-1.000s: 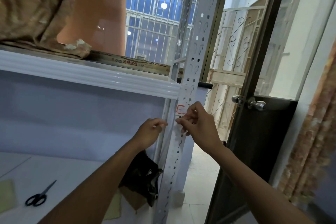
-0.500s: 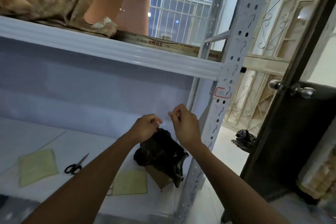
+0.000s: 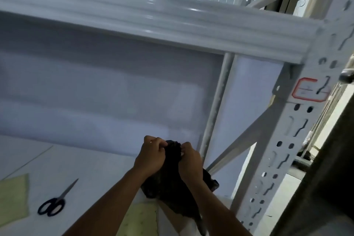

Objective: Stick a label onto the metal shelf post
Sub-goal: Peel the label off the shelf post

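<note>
Label [image 3: 311, 90] with the red outline is stuck flat on the front face of the perforated metal shelf post [image 3: 285, 140], just under where the white shelf beam [image 3: 153, 19] meets it. One of the post's slots shows inside the outline, and there's some faint writing I can't read.

Neither hand is near it. Both are low down over the lower shelf board [image 3: 76, 159], well apart from the label. Left hand [image 3: 151, 156] has its fingers curled and is pinching the bunched top of a black plastic bag [image 3: 168, 188]. Right hand [image 3: 189, 161] pinches the same top edge from the other side, so the two hands sit close together with the bag's mouth between them. Can't tell if anything's inside.

The bag sits on the board near the back corner of the shelf. Off to the left are black-handled scissors [image 3: 55, 202] lying flat, with a pale yellow-green sheet [image 3: 13, 195] at the frame's left edge. Another sheet like it [image 3: 139, 218] lies between the forearms. A round door knob [image 3: 346, 76] pokes in at the right edge, just beside the post.
</note>
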